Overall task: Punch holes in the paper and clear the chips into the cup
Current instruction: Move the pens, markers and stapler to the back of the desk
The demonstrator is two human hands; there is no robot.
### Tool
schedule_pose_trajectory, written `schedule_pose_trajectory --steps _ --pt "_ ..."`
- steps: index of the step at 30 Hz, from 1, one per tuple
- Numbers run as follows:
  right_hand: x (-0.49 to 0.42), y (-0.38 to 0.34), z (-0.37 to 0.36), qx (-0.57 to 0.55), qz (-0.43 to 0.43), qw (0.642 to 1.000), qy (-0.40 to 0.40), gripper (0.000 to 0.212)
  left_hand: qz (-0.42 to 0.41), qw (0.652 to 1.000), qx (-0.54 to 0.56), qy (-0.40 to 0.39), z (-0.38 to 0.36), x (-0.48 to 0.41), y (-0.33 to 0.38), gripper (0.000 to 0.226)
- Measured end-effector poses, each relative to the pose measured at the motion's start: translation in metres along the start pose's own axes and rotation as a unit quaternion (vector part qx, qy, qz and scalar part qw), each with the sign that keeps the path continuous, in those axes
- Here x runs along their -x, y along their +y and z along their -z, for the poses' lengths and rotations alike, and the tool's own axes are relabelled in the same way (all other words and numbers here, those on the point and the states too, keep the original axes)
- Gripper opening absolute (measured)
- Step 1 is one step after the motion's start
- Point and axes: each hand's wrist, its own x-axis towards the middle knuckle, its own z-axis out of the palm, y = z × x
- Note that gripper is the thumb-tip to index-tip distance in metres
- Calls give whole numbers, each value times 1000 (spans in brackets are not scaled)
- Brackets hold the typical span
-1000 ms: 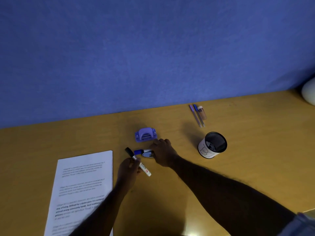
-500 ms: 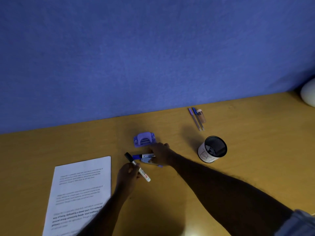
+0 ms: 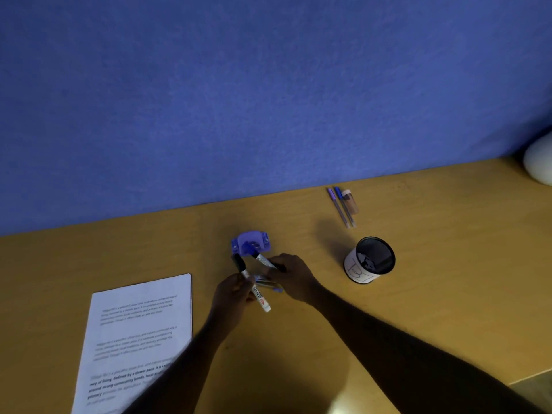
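A small purple hole punch (image 3: 250,243) sits on the wooden desk (image 3: 433,309) near the blue wall. A stack of printed paper (image 3: 137,336) lies at the front left. The black mesh cup (image 3: 372,260) with a white paper band stands to the right. My left hand (image 3: 231,294) grips a white marker with a black cap (image 3: 254,286) just in front of the punch. My right hand (image 3: 291,277) holds a blue-capped marker (image 3: 264,260) and some thin pens, lifted off the desk beside the left hand.
Two pens (image 3: 342,206) and a small brown tube (image 3: 350,201) lie at the back near the wall. A white rounded object (image 3: 539,162) sits at the far right edge. The blue partition wall borders the desk at the back.
My right hand closed on the blue-capped marker and the pens and raised them, tilting the marker's cap toward the punch. My left hand kept hold of its marker.
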Motion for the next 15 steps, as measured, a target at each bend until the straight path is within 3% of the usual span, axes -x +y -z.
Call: schedule_pose_trajectory --steps 3,7,9,15 --pt "6 -1 -4 -189 -77 979 14 31 -16 1000 -2 2 -13 -10 17 14" --pt "8 -3 2 -253 -107 960 48 24 -71 994 -79 38 -25 -23 35 11" --pt "7 -4 8 -255 -106 960 54 27 -80 991 -93 43 -30 -30 44 14" --pt "-5 1 36 -118 -75 985 106 12 -62 997 -46 26 -47 -51 61 11"
